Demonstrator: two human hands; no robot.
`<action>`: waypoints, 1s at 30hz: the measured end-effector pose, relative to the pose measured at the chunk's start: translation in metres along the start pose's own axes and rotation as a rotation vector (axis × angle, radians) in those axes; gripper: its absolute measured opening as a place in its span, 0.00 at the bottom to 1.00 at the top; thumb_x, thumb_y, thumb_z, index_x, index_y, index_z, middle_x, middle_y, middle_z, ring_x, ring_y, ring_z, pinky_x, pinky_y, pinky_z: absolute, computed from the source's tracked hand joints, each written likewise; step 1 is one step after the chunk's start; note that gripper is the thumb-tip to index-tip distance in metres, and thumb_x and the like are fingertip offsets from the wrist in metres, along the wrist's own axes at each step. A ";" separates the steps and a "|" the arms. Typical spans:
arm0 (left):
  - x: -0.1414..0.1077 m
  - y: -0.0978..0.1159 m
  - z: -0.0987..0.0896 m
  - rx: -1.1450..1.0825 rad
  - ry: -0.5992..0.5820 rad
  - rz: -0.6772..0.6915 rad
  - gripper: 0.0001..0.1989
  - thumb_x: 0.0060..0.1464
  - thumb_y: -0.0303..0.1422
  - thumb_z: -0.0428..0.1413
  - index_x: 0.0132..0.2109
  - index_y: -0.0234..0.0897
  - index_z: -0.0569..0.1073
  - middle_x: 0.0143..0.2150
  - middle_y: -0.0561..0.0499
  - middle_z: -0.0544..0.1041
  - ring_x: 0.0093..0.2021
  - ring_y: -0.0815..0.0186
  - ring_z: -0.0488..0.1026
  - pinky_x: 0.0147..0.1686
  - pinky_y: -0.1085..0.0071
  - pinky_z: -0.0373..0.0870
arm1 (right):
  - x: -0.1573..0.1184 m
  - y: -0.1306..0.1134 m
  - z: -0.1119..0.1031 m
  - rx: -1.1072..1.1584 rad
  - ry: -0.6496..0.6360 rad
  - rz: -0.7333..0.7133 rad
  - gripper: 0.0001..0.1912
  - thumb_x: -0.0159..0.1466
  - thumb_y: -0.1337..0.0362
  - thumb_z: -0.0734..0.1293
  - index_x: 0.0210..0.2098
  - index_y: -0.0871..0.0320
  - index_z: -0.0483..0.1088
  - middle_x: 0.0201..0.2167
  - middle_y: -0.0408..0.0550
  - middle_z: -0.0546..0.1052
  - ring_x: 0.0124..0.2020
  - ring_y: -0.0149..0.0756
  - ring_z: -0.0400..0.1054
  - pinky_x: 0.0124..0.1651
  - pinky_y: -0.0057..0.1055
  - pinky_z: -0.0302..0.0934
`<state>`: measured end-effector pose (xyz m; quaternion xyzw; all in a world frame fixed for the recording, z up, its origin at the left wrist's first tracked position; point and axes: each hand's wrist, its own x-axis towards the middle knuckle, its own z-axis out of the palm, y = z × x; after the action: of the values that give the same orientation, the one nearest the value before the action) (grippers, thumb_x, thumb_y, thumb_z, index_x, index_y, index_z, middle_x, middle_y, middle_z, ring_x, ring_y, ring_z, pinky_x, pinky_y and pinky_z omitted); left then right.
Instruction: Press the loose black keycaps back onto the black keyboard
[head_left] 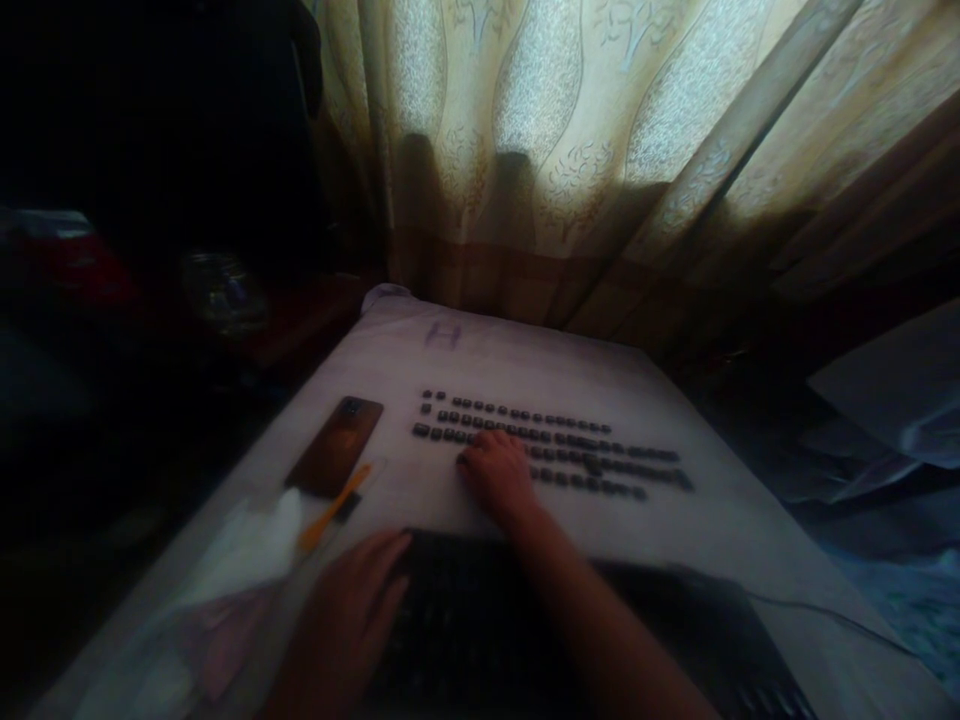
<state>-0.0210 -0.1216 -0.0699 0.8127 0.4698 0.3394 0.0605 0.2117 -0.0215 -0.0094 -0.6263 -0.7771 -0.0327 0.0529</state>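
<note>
A black keyboard (457, 620) lies at the near edge of the table, dim and blurred. My left hand (352, 590) rests at its left end, fingers stretched out and apart from the thumb. Beyond the keyboard, loose black keycaps (559, 435) are laid out in several rows on the pale cloth. Reaching across the keyboard, my right hand (499, 468) is down among the nearer rows, its fingers curled together. A dark keycap (463, 459) shows at its fingertips on the left; the hand hides some of the others.
Left of the rows lies a brown phone (337, 445). Near it are an orange-handled tool (334, 508) and a crumpled clear plastic bag (240, 560). A cable (825, 607) runs off the keyboard's right. Patterned curtains (510, 150) hang behind the cloth-covered table (517, 350).
</note>
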 end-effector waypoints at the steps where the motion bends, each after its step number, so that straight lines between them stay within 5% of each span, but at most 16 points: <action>1: 0.000 0.000 -0.001 0.005 0.002 0.006 0.16 0.66 0.35 0.49 0.58 0.44 0.73 0.53 0.48 0.79 0.50 0.59 0.79 0.48 0.62 0.77 | 0.001 -0.001 0.001 -0.001 -0.004 -0.003 0.10 0.66 0.64 0.65 0.38 0.58 0.80 0.45 0.56 0.77 0.48 0.47 0.65 0.49 0.40 0.56; 14: 0.008 0.005 -0.010 0.003 -0.082 0.018 0.16 0.67 0.36 0.48 0.57 0.41 0.73 0.54 0.45 0.78 0.51 0.58 0.77 0.49 0.59 0.76 | -0.010 -0.009 -0.001 0.069 0.034 -0.007 0.09 0.65 0.65 0.66 0.36 0.60 0.79 0.44 0.57 0.78 0.48 0.50 0.67 0.51 0.44 0.58; 23: 0.006 0.007 -0.010 0.006 -0.114 0.004 0.17 0.68 0.38 0.47 0.57 0.40 0.73 0.55 0.43 0.77 0.52 0.55 0.76 0.50 0.56 0.76 | -0.096 -0.009 -0.004 0.444 0.232 0.020 0.06 0.62 0.69 0.69 0.38 0.59 0.78 0.38 0.53 0.79 0.40 0.42 0.72 0.45 0.39 0.68; 30: 0.004 0.010 -0.011 -0.010 -0.178 -0.037 0.18 0.66 0.38 0.48 0.59 0.42 0.72 0.58 0.44 0.74 0.55 0.54 0.74 0.54 0.53 0.73 | -0.148 -0.023 -0.006 0.578 0.226 0.045 0.08 0.60 0.71 0.68 0.39 0.58 0.76 0.39 0.53 0.78 0.40 0.43 0.73 0.43 0.40 0.70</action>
<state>-0.0188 -0.1268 -0.0554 0.8305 0.4758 0.2670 0.1121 0.2208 -0.1707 -0.0215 -0.5949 -0.7291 0.1213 0.3158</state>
